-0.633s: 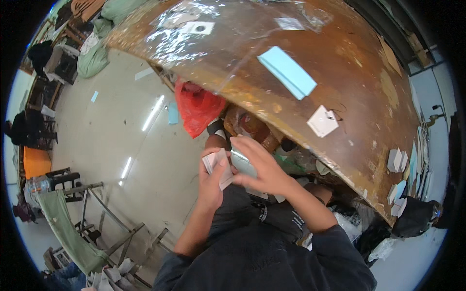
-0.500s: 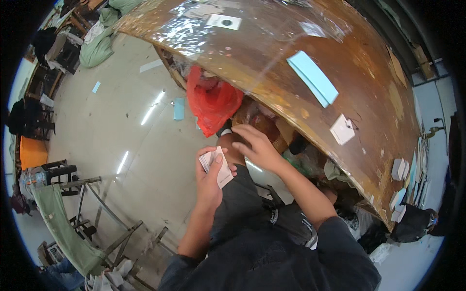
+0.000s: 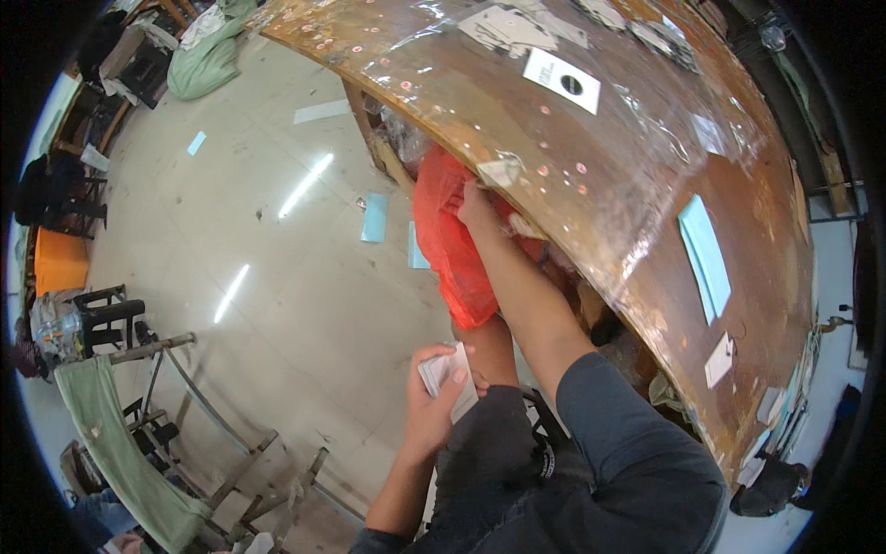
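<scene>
Low in front of me, my left hand (image 3: 432, 408) grips a small stack of white cards (image 3: 460, 381), with the thumb across the top one. My right arm stretches forward to the table's near edge. There my right hand (image 3: 472, 203) is at the mouth of a red plastic bag (image 3: 449, 268) that hangs below the tabletop. Its fingers are mostly hidden by the bag, so I cannot see whether they hold anything. The bag hangs down in front of my knee.
The worn brown table (image 3: 554, 198) carries clear plastic film, a white card with a black circle (image 3: 563, 81), folded light-blue paper (image 3: 705, 258) and a white tag (image 3: 719, 360). Blue paper pieces (image 3: 374, 218) lie on the floor. A metal frame with green cloth (image 3: 129, 443) stands left.
My right hand has moved from beside the cards forward to the red bag. The left hand still holds the cards. The view has shifted, with the table now further right.
</scene>
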`<state>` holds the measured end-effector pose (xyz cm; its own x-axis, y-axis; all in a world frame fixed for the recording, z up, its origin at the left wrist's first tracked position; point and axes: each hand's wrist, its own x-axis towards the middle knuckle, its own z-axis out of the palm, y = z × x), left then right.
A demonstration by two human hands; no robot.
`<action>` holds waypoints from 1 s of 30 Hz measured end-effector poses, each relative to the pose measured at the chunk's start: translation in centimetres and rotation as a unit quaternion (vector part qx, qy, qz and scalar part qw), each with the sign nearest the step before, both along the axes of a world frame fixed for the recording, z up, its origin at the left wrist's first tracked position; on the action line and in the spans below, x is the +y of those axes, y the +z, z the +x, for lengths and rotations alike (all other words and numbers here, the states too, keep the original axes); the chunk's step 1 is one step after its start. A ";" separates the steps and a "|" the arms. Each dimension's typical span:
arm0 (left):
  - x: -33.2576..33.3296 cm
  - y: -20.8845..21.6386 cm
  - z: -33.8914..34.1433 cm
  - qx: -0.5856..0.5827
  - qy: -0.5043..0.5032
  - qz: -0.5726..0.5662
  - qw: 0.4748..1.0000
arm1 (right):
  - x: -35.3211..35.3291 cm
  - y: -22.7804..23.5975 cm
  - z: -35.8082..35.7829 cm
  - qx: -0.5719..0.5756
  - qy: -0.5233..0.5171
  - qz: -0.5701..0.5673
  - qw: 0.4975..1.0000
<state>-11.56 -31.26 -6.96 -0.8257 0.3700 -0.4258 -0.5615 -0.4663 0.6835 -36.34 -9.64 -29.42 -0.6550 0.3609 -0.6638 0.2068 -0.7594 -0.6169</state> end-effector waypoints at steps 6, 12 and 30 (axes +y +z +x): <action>-0.8 -1.3 -0.9 -0.025 0.036 -0.038 0.998 | -0.3 -2.7 -5.0 -0.029 -0.040 0.142 0.989; -1.5 -1.4 -0.8 -0.006 0.051 -0.040 0.998 | -1.7 -0.2 4.2 -0.049 0.027 0.499 0.865; 1.9 6.1 6.8 0.127 0.028 0.009 0.991 | -1.1 28.8 41.5 0.134 0.204 0.578 0.779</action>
